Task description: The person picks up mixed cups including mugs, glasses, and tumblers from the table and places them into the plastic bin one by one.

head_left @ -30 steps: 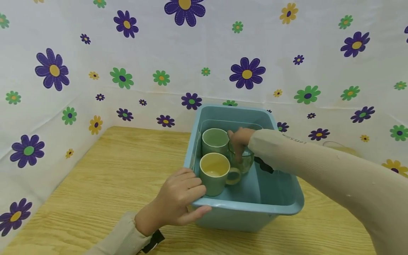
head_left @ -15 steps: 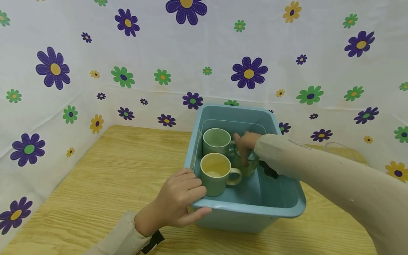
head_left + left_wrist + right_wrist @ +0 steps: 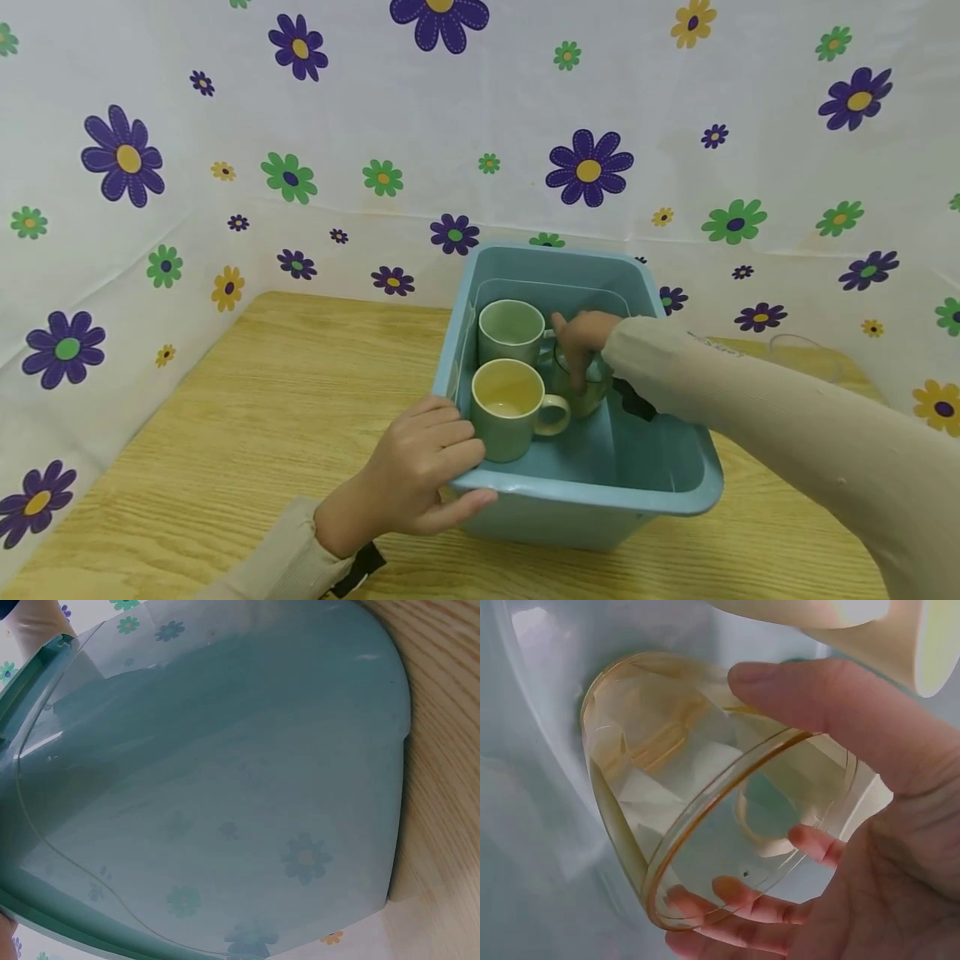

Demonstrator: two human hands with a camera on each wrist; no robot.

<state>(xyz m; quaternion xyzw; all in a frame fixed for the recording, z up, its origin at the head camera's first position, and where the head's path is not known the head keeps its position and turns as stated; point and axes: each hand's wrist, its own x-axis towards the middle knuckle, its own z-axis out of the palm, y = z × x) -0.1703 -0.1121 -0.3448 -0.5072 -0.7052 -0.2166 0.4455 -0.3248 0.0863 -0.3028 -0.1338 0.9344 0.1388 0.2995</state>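
A blue plastic bin (image 3: 577, 490) stands on the wooden table. My left hand (image 3: 423, 462) grips its front left corner, fingers over the rim and thumb along the outside. Inside the bin, my right hand (image 3: 583, 337) holds a clear faceted drinking glass (image 3: 641, 761), thumb on one side and fingers on the other. The glass sits low in the bin, partly hidden by the hand in the head view. To its left are two mugs: a green one with a yellowish inside (image 3: 502, 433) in front and a pale green one (image 3: 498, 343) behind, both handles to the right.
The bin's outer wall (image 3: 225, 772) fills most of the left wrist view. Light wood tabletop (image 3: 300, 392) surrounds the bin. A white cloth with flowers (image 3: 510, 100) hangs behind. A thin clear curved edge (image 3: 806, 340) shows beyond the right sleeve.
The right hand and glass have shifted slightly right and toward the front, away from the mugs, uncovering the rear mug's handle. They barely move in the last half second. The left hand stays put.
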